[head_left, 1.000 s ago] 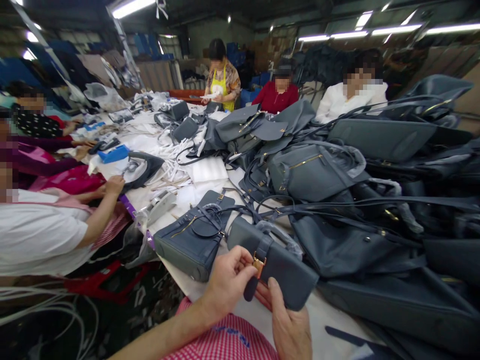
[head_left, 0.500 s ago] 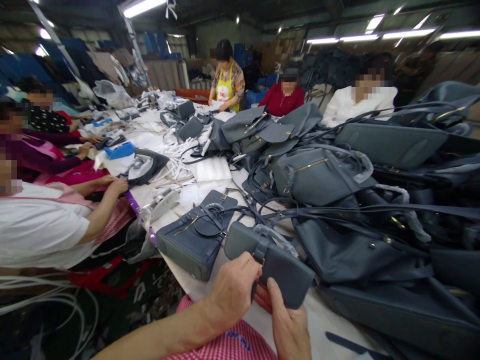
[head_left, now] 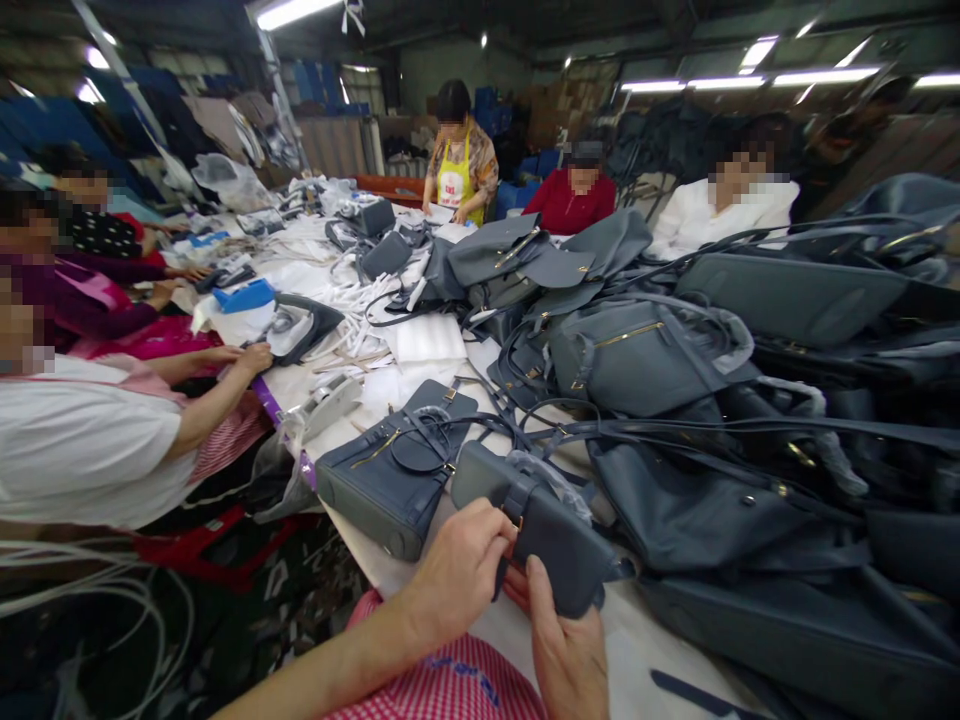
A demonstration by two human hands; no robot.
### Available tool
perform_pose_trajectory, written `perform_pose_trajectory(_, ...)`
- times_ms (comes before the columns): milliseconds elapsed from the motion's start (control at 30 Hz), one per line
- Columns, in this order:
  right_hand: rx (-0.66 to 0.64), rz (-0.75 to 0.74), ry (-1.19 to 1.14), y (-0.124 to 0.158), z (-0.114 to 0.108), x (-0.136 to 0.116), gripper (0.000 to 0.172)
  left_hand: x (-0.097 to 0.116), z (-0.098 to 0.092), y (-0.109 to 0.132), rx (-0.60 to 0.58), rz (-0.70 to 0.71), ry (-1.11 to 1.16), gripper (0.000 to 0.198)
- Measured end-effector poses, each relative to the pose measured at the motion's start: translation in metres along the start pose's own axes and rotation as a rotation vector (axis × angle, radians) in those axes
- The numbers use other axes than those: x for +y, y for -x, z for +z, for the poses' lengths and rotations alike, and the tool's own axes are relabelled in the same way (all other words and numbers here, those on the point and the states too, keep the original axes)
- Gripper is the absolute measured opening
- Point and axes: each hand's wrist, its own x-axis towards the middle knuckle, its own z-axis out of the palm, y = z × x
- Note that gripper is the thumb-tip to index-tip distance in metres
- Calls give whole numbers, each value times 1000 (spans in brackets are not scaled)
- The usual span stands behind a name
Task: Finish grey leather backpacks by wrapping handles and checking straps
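A dark blue-grey handbag (head_left: pixel 559 535) with a flap, a vertical strap and a small gold buckle lies tilted before me at the table edge. My left hand (head_left: pixel 461 565) is closed in a pinch beside the buckle, on the dark strap end (head_left: pixel 500 575) hanging below it. With the thumb on the flap's front and the fingers behind, my right hand (head_left: pixel 566 635) grips the bag's lower edge. Clear plastic wrap (head_left: pixel 551 478) covers its handle. Just left lies a second dark bag (head_left: pixel 386 480) with a gold zip and coiled thin straps.
Many dark bags (head_left: pixel 787 600) are heaped along the right. White foam sheets (head_left: pixel 429 340) and paper scraps cover mid-table. A tape dispenser (head_left: pixel 319 410) stands near the left edge. A loose dark strip (head_left: pixel 697 695) lies lower right. Co-workers sit at the left and stand or sit behind.
The held bag has tipped slightly, so a tab at its right end now shows. My right hand has shifted a little left, and my left hand slightly left and upward at the buckle.
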Motion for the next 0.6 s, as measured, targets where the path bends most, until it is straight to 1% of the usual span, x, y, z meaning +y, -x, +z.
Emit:
perform_pose_trajectory(67, -26, 33, -9, 0, -3, 1, 53, 1, 1, 1, -36, 96, -25, 21)
perform_pose_trajectory(100, -27, 31, 11, 0, -5, 2, 53, 1, 2, 1, -42, 116, -34, 21)
perform_pose_trajectory(133, -18, 13, 48, -1, -7, 4, 52, 0, 3, 2, -31, 106, -27, 22)
perform_pose_trajectory(167, -3, -19, 97, -1, -9, 6, 51, 0, 4, 2, -2, 62, -1, 22)
perform_pose_trajectory(233, 27, -95, 192, -3, -12, 12, 47, -3, 5, 3, 66, -92, 115, 21)
perform_pose_trajectory(267, 34, -127, 223, -4, -12, 14, 45, -5, 5, 2, 72, -175, 200, 20)
perform_pose_trajectory(333, 33, -164, 251, -5, -12, 16, 43, -9, 4, 2, 35, -295, 369, 20)
perform_pose_trajectory(400, 21, -162, 256, -5, -9, 15, 43, -10, 5, 1, 22, -334, 463, 22)
perform_pose_trajectory(433, 23, -153, 256, -4, -8, 12, 44, -10, 6, 2, 44, -312, 465, 22)
perform_pose_trajectory(500, 53, -120, 270, -3, -5, 4, 46, -7, 8, 4, 70, -179, 401, 22)
perform_pose_trajectory(567, 102, -92, 286, -3, -4, -7, 46, -4, 10, 8, 11, 20, 293, 25)
perform_pose_trajectory(600, 104, -69, 266, -3, -4, -12, 46, -3, 9, 11, -35, 104, 241, 27)
